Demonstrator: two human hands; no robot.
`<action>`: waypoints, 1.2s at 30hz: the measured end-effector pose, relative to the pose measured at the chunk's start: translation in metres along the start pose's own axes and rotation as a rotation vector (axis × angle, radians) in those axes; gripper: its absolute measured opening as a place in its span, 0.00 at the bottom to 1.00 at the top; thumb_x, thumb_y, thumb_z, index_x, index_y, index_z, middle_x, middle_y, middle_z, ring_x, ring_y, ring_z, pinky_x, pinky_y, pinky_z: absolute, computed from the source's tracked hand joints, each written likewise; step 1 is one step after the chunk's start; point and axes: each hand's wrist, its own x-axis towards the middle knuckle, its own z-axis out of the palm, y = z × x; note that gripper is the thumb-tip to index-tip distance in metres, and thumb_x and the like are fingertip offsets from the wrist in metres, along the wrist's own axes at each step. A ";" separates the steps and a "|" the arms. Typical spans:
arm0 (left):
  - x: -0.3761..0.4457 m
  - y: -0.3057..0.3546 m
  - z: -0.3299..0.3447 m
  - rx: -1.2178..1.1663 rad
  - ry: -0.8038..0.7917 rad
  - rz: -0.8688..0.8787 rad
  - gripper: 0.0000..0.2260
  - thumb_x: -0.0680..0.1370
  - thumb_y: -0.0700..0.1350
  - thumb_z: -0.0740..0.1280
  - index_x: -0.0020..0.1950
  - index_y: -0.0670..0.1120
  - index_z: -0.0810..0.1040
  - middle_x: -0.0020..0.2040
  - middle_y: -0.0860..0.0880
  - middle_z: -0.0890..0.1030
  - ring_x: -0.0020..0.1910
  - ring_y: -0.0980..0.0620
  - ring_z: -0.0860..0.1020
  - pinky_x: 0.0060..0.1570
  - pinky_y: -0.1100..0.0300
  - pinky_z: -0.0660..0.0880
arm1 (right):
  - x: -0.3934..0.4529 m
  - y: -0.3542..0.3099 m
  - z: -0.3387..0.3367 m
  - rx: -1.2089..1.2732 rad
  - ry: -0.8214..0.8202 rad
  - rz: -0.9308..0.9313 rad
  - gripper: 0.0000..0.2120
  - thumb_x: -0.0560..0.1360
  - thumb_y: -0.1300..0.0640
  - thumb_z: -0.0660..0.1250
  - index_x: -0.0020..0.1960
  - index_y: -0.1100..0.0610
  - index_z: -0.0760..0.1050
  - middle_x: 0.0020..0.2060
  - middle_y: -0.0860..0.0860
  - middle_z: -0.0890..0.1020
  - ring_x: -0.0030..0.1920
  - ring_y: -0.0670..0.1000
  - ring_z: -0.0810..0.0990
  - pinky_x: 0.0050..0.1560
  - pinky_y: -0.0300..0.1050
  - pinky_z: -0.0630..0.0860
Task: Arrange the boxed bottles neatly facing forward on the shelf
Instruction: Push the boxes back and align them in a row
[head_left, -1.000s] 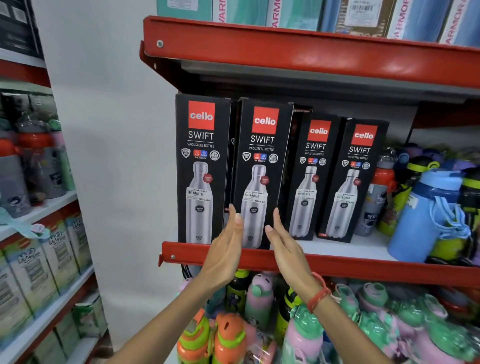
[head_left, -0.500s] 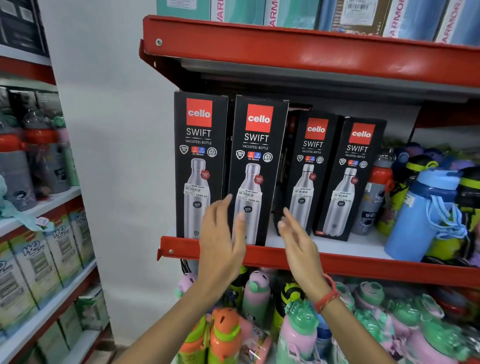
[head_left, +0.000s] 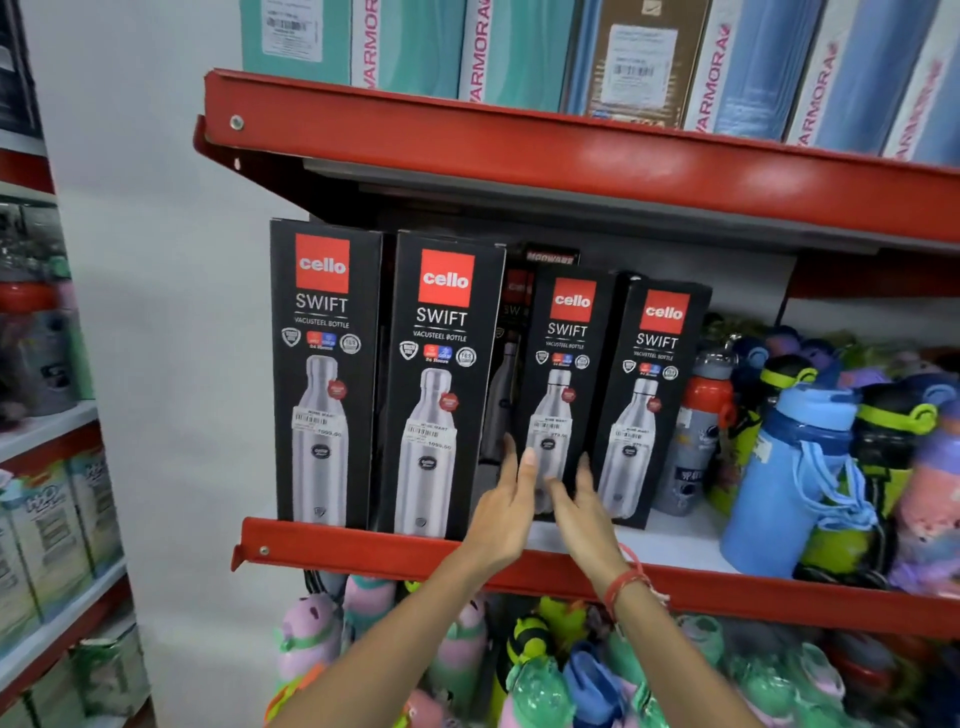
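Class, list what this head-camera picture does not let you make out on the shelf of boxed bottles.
- Fifth black box, head view: mostly hidden behind the front boxes.
- Price labels: print too small.
- Third box: base covered by left hand and right hand.
- Top-shelf boxes: cut off by the frame edge.

Both bare forearms rise from the bottom edge and converge, so the two hands sit just beside each other. The left hand is held edge-on, fingers straight and together, pointing up, with no grip closed on anything. The right hand, just to its right, is likewise flat and loose-fingered, and a red thread band circles the wrist below it.
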 end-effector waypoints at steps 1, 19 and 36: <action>0.001 -0.001 0.000 0.004 0.000 0.003 0.28 0.80 0.62 0.42 0.78 0.55 0.45 0.74 0.44 0.67 0.72 0.45 0.66 0.63 0.59 0.61 | -0.002 0.000 -0.001 -0.030 -0.013 -0.003 0.34 0.78 0.42 0.55 0.78 0.49 0.42 0.76 0.56 0.61 0.73 0.58 0.64 0.70 0.54 0.64; -0.077 -0.003 -0.039 0.184 -0.107 0.101 0.31 0.75 0.70 0.38 0.76 0.61 0.44 0.37 0.60 0.58 0.37 0.65 0.64 0.38 0.72 0.59 | -0.078 0.002 -0.024 -0.043 -0.083 -0.098 0.26 0.79 0.50 0.56 0.76 0.44 0.53 0.66 0.60 0.73 0.65 0.57 0.73 0.66 0.51 0.67; -0.034 0.034 0.051 0.039 -0.022 0.316 0.24 0.82 0.55 0.51 0.77 0.46 0.57 0.76 0.50 0.62 0.75 0.53 0.60 0.71 0.61 0.56 | -0.028 0.027 -0.073 0.078 0.182 -0.090 0.23 0.80 0.53 0.56 0.74 0.53 0.61 0.71 0.53 0.70 0.69 0.54 0.70 0.67 0.49 0.66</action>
